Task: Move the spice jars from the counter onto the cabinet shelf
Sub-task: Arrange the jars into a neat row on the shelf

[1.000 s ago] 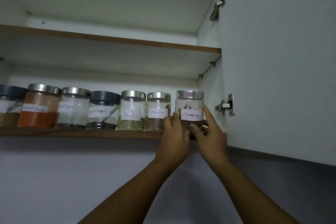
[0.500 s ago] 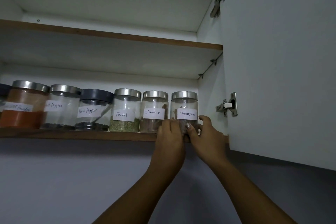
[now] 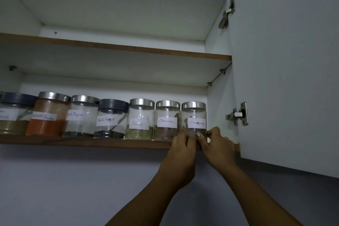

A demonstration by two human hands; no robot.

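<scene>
Jar (image 3: 194, 115), labelled Cinnamon: upright on the shelf (image 3: 82, 141), right end of the row, close against the next jar (image 3: 167, 121). I can't tell whether the glass touches.

Right hand (image 3: 218, 146): thumb across the jar's lower front, fingers curled round its lower right side, so I hold the base. Left hand (image 3: 183, 150): fingertips at the lower left front. They are blurred, so I cannot tell whether they grip or only press.

Method, as I judge it: keep the base flat and nudge low rather than at the lid. Square the label to the front, stop short of knocking the neighbour, then release both hands together. Mind the hinge (image 3: 238, 114) on the door (image 3: 284, 60) when withdrawing.

Change since a second ago: the jar sat forward at the shelf edge with my right fingers stretched up its side. Now it is back in line with the row, and both hands are lower on it.
</scene>
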